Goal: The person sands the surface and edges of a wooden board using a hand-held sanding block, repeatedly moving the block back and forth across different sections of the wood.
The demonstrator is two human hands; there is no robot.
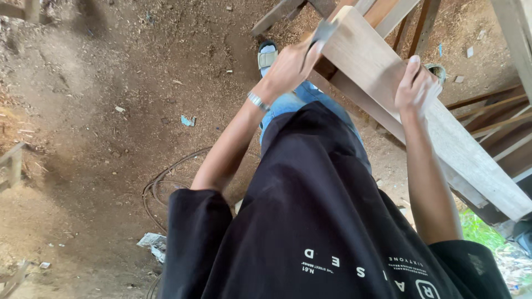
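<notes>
At 9 o'clock, sawdust floor (100, 111) with a looped cable (160, 182). At 12, left hand (288, 69) closed around a small grey tool (323, 32), its head against the plank's end. Plank (377, 72), long axis running 11 to 4. At 2, right hand (414, 86) flat on its face, fingers wrapped over the edge; both touching.

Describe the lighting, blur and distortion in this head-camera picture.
Head view: soft shade over the sawdust floor, brighter daylight on the pale wooden plank; the left hand and the tool it grips are motion-blurred; right hand sharper; wide-angle stretch at edges.
</notes>
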